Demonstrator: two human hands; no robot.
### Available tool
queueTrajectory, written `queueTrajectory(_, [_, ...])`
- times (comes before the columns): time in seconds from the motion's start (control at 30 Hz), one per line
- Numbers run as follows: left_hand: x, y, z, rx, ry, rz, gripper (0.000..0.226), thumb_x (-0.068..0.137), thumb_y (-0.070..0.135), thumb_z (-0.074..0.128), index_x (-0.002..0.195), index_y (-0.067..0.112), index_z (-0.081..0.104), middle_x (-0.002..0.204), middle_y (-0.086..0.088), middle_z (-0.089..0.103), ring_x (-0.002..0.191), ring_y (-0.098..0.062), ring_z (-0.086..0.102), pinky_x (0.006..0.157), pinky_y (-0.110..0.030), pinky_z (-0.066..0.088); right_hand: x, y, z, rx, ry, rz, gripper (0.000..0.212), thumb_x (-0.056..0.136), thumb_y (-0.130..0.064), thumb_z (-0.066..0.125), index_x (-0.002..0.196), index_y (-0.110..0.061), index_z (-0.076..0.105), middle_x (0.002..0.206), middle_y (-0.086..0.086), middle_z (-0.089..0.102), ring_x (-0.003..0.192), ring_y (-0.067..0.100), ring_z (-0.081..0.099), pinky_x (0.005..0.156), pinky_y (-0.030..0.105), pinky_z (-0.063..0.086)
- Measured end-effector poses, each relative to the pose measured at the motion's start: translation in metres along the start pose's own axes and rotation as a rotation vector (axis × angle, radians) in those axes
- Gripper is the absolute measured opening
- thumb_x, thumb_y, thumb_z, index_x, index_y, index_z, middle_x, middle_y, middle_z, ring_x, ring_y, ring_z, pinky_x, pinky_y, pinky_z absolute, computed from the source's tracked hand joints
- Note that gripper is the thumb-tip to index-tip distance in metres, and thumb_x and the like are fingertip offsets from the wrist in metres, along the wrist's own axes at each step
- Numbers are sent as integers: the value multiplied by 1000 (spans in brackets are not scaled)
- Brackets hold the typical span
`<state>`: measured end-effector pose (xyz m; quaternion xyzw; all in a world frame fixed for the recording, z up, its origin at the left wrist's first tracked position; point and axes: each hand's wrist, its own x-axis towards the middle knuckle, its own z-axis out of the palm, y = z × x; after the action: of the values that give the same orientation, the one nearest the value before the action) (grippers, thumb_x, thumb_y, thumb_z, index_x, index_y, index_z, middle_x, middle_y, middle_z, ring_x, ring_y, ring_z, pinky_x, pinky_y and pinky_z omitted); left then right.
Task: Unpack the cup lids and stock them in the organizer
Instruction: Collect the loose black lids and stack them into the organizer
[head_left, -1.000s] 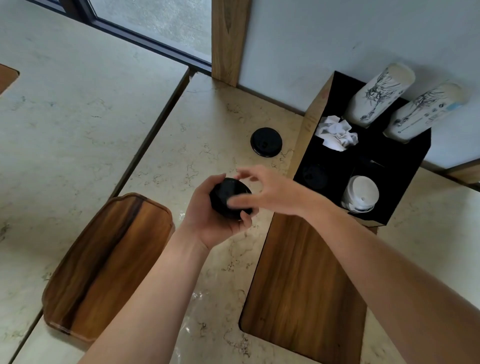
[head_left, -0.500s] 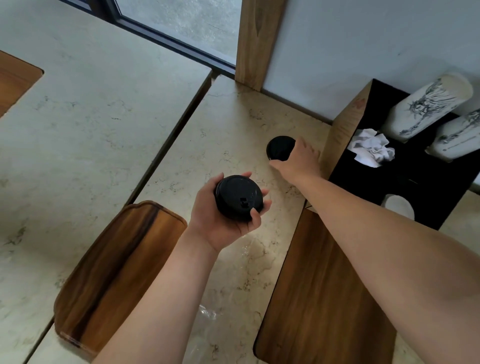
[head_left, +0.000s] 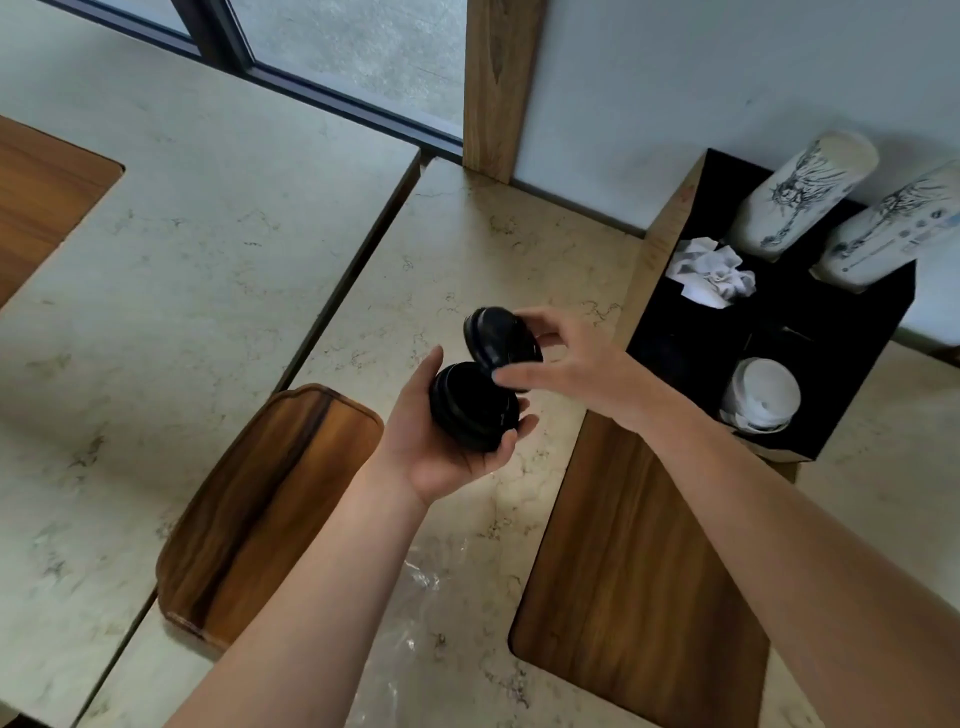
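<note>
My left hand (head_left: 441, 447) cups a short stack of black cup lids (head_left: 472, 402) above the marble counter. My right hand (head_left: 571, 364) pinches a single black lid (head_left: 501, 340), tilted on edge just above the stack and touching its far rim. To the right stands the black organizer (head_left: 857, 395) with wooden sides. Its near right compartment holds white lids (head_left: 761, 395). The near left compartment (head_left: 670, 358) is dark and its contents are hard to make out.
Two stacks of printed white paper cups (head_left: 800, 192) lean out of the organizer's back compartments, with crumpled white napkins (head_left: 709, 275) in the middle left one. A wooden tray (head_left: 260, 509) lies at the left. Clear plastic wrap (head_left: 415, 623) lies on the counter (head_left: 493, 249) near me.
My right hand reached to the lone black lid on the counter by the organizer, picked it up and brought it back over the stack in my left hand.
</note>
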<state>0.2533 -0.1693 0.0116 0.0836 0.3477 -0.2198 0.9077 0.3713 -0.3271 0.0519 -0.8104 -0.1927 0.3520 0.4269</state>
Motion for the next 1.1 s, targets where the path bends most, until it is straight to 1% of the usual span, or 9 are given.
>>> queueTrajectory(0.13, [-21,-16,14,37,-72,-7,69,98,60,49,120,1,76,128,-29,68,110,-46,70,86,-56,61,-57,-15,3,-59,-100,-69,68,77,-42,86,138,-34,57,126,-20,64,121,-1,57,101,34,54])
queueTrajectory(0.3, [-47,-44,39,140,-121,-18,67,96,57,49,123,1,75,132,-28,67,115,-48,68,87,-67,57,-104,-29,-2,-171,-66,-59,78,73,-51,84,143,-37,51,131,-20,59,124,0,54,107,41,49])
queueTrajectory(0.43, [-66,-69,48,240,-135,-38,70,98,64,43,117,7,78,124,-25,72,112,-43,72,86,-62,59,-140,-34,-4,-215,-37,-80,82,75,-46,84,147,-35,47,134,-19,54,124,0,51,107,38,48])
queueTrajectory(0.57, [-81,-99,51,361,-50,-47,72,95,71,46,114,11,80,120,-22,75,106,-41,74,77,-56,63,-177,-30,0,-272,-57,-101,74,75,-45,83,141,-35,49,122,-24,54,115,-8,51,93,11,48])
queueTrajectory(0.6, [-84,-107,52,385,-30,-53,72,94,72,48,115,11,80,118,-22,76,104,-41,75,74,-55,63,-186,-28,3,-280,-52,-101,75,75,-48,82,141,-36,48,123,-25,54,115,-8,51,90,9,48])
queueTrajectory(0.7, [-90,-129,52,464,25,-54,72,92,75,52,127,15,71,112,-20,78,99,-41,76,69,-53,63,-207,-20,15,-290,16,-71,91,75,-63,76,153,-36,37,136,-19,50,119,0,49,96,15,42])
queueTrajectory(0.83, [-92,-147,52,542,62,-54,74,92,78,47,127,16,68,105,-17,80,92,-38,79,64,-48,64,-226,-9,23,-286,59,-32,94,73,-71,71,154,-44,32,136,-18,48,120,4,47,88,13,37])
queueTrajectory(1.0, [-92,-156,56,583,65,-58,82,89,83,41,125,15,70,107,-19,80,95,-40,78,69,-53,63,-240,-6,28,-303,126,-21,95,70,-73,69,153,-45,30,135,-17,49,118,6,49,86,14,37])
queueTrajectory(1.1, [-90,-159,64,599,68,-56,85,88,85,39,128,17,68,111,-20,79,99,-41,77,72,-55,62,-246,-4,31,-298,220,-75,87,72,-68,70,148,-42,35,133,-14,52,115,6,52,86,14,39])
